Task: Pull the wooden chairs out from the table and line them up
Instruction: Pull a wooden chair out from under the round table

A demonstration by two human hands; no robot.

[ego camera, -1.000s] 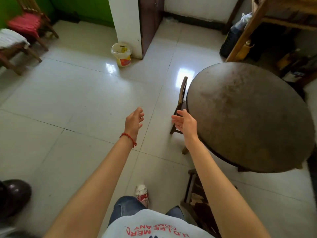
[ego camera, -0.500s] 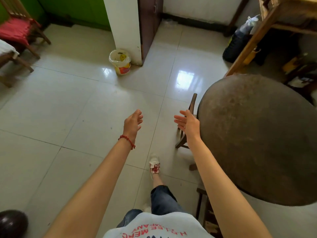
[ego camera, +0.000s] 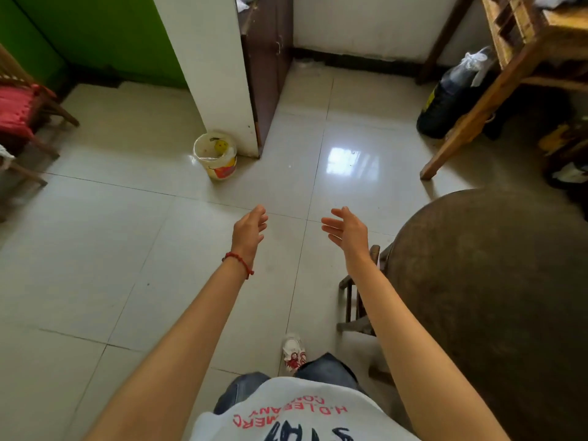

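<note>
Wooden chair [ego camera: 356, 300] x1 tucked under round table [ego camera: 496, 281], L hand [ego camera: 248, 232] & R hand [ego camera: 348, 232] grip loose, empty

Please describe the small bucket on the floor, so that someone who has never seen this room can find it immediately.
Find the white wall pillar in the middle of the room, next to the green wall. At its foot, on the tiled floor, stands the bucket. It is the only round, open, cream container, with a red and yellow label.

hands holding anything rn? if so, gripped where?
Nothing held. Left hand and right hand are open in the air; the wooden chair at the table is untouched.
</note>
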